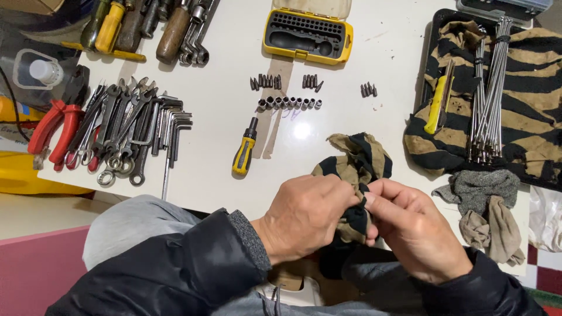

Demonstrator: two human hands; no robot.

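At table's near edge: striped rag [357, 167].
Left hand [304, 216]: gripping the rag.
Right hand [413, 225]: fingers pinching the rag.
Beyond: screwdriver [244, 153], sockets [289, 103].

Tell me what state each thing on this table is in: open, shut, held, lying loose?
Yellow bit case: open, lid back.
Striped rag: bunched, gripped by left hand and right hand.
Yellow-black screwdriver: lying loose.
Sockets: lined up in a row.
Red pliers: handles spread.

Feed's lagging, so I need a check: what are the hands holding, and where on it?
Both the left hand and right hand pinch the striped rag at its lower bunched part.
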